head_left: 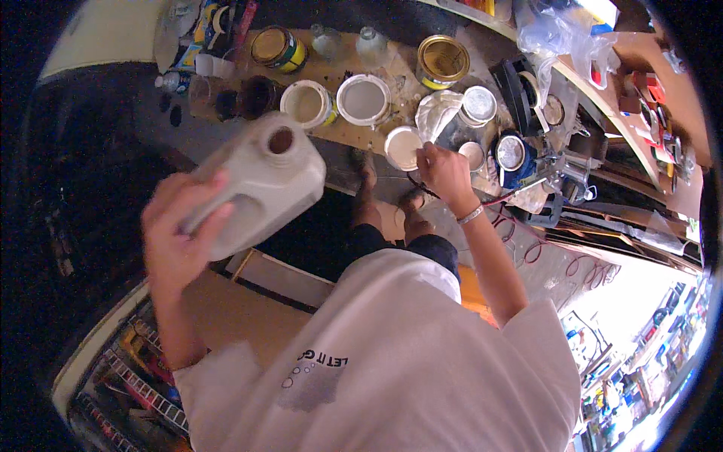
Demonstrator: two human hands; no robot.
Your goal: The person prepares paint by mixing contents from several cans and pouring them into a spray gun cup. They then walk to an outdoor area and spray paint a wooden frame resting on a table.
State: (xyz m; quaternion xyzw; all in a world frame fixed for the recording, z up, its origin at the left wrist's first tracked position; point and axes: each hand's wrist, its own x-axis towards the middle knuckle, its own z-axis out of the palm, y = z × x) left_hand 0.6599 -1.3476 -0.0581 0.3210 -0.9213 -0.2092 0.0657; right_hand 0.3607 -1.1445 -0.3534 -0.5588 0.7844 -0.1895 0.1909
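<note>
My left hand [184, 226] is closed round the handle of a pale plastic jug [271, 188], tilted and uncapped, its dark mouth showing. My right hand [444, 173] has its fingers closed at the right rim of a small white cup [401, 147] of beige liquid on the bench's near edge. Another small cup [471, 154] of beige stuff stands right of that hand. Behind are two open pails, one cream [305, 102] and one grey [363, 98], and a crumpled whitish cloth [433, 113].
The worn bench [339, 132] also bears yellow-labelled cans [440, 60], glass bottles [371, 44], dark containers [256, 94] and a blue spray-gun-like item [520, 169]. A shelf [602, 94] runs along the right. Red hose [531, 248] lies coiled on the floor.
</note>
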